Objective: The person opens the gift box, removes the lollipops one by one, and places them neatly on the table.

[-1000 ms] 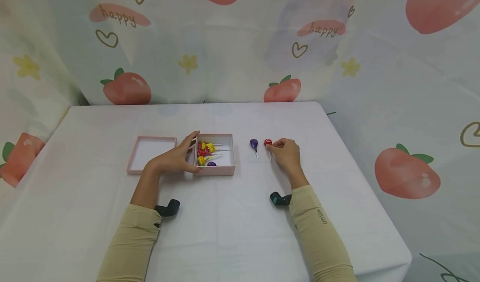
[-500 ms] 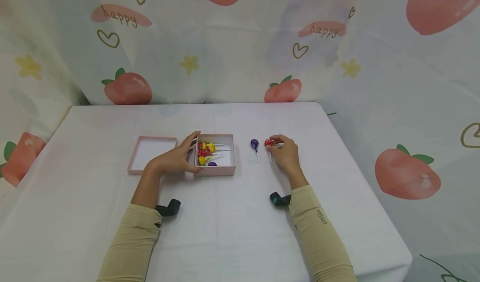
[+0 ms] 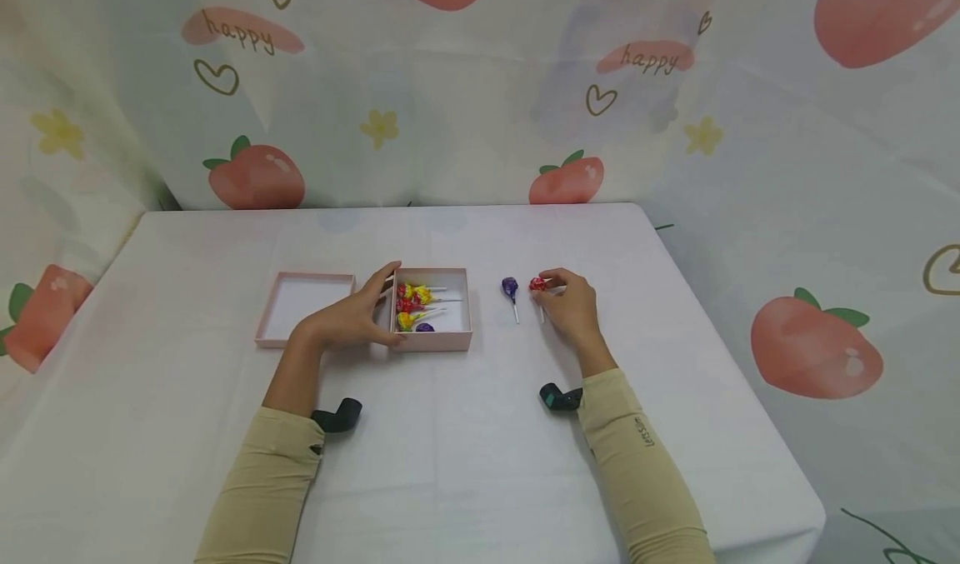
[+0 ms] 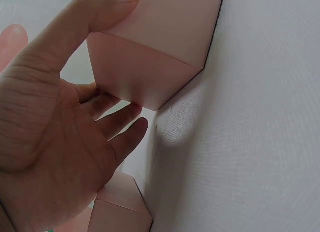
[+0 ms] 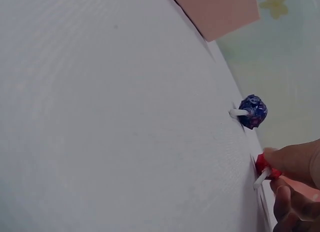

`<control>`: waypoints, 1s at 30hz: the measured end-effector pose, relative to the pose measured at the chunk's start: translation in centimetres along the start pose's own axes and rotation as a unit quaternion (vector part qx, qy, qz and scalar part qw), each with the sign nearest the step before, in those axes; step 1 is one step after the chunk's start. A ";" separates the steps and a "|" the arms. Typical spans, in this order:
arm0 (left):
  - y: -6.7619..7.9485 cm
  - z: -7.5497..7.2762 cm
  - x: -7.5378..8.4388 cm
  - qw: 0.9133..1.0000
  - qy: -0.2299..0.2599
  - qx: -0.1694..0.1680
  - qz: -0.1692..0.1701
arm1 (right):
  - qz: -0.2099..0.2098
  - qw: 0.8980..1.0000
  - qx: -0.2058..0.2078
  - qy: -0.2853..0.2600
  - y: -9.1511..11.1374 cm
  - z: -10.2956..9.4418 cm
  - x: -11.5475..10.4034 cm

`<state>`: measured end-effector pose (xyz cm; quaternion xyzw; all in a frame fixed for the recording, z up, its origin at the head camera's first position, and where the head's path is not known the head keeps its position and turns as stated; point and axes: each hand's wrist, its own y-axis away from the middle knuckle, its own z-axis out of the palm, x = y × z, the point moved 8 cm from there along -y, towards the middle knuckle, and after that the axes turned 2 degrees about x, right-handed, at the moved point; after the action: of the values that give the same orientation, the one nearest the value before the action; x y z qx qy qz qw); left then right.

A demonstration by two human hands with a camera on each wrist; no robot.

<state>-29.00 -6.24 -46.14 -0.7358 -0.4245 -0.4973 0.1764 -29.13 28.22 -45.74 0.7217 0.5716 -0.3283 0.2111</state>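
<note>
A red-wrapped lollipop on a white stick (image 3: pixel 537 285) is pinched at its head by the curled fingertips (image 5: pixel 292 162) of the right hand (image 3: pixel 572 306); it lies on the white cloth-covered table (image 3: pixel 480 431), to the right of the box and just beside a purple-wrapped lollipop on a white stick (image 3: pixel 510 287), which is touched by nothing. In the right wrist view the red head is seen half covered by a fingertip, with the stick showing below it.

The open pink cardboard box (image 3: pixel 450 341) is held at its left wall by the left hand (image 3: pixel 347 321): the thumb is laid along the near front edge, while the fingers are kept straight and close together against the far part of that wall. In the left wrist view the near corner of the box (image 4: pixel 150 77) is seen cradled between thumb and fingers. Several yellow, red and purple wrapped lollipops (image 3: pixel 413 306) are contained in the box. The shallow pink cardboard lid (image 3: pixel 303 307) is placed open side up just left of the hand.
</note>
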 end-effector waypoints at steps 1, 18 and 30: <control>0.0 0.0 0.0 1.000 0.001 0.000 -0.002 | 0.002 1.000 0.000 0.002 0.0 0.0 0.0; 0.1 0.0 -0.1 1.000 -0.003 0.002 -0.004 | 0.015 1.000 0.005 0.002 0.1 -0.4 -0.1; 0.1 0.0 0.1 1.000 0.006 0.001 -0.007 | -0.016 0.999 0.025 -0.016 0.2 -1.1 -1.5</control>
<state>-28.92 -6.27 -46.01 -0.7298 -0.4287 -0.5024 0.1764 -28.90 27.93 -43.91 0.7119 0.5714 -0.3578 0.1966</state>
